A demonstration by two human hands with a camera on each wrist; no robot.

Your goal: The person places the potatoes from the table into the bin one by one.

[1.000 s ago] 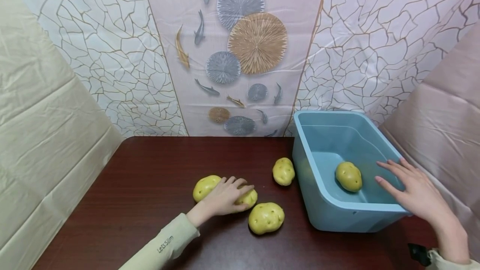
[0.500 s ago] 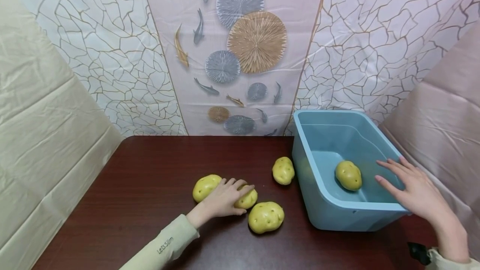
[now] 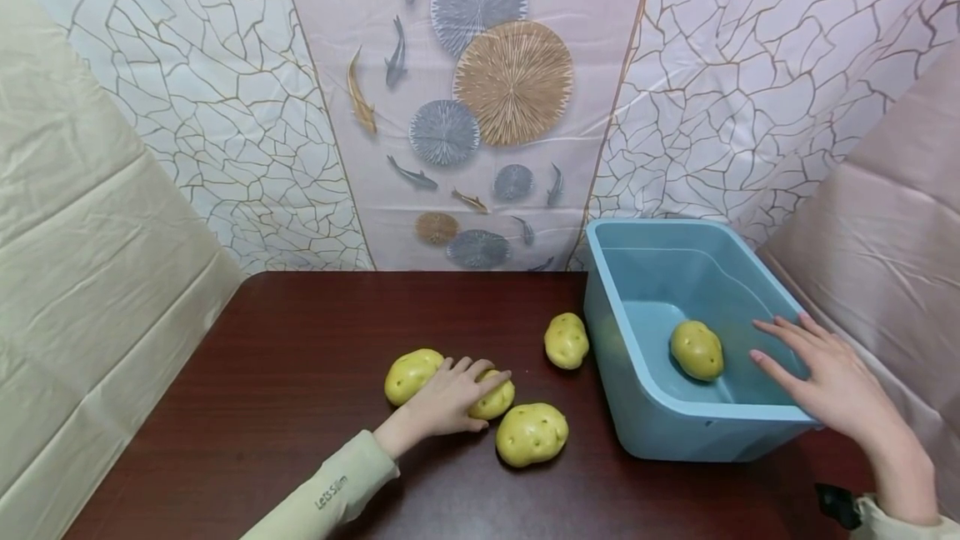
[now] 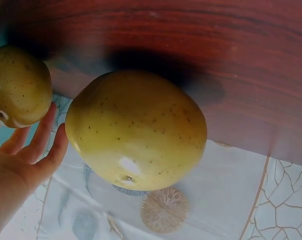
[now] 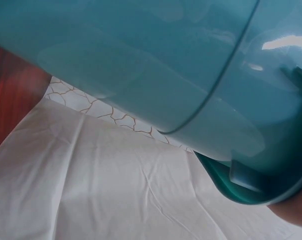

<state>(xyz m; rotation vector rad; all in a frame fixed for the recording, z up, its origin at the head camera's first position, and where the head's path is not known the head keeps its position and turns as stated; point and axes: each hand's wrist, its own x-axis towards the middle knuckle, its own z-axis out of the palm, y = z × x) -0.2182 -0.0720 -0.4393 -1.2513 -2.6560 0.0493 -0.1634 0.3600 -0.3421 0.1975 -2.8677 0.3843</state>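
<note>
Left hand (image 3: 450, 397): low centre of the head view, fingers curled over a potato, grasping it on the table.
Held potato (image 3: 497, 398): mostly hidden under the fingers; only its right end shows. The left wrist view shows two potatoes close up, but which is the held one I cannot tell.
Left potato (image 3: 408, 375): just left of the hand, its right end hidden by the knuckles.
Front potato (image 3: 531, 434): lower centre, just beside the held one; whether they touch cannot be told.
Far potato (image 3: 566, 341): just beside the tub's left wall.
Right hand (image 3: 828, 377): lower right, fingers straight and spread, resting on the tub's right rim, gripping nothing.
Blue tub (image 3: 645, 407): right of centre on the dark table (image 3: 300, 332); its far right side is blocked by the hand.
Potato in tub (image 3: 697, 350): on the tub floor, fully visible.
Right wrist view: only a blurred tub wall (image 5: 156, 70); the hand is cut off at the lower right corner.
</note>
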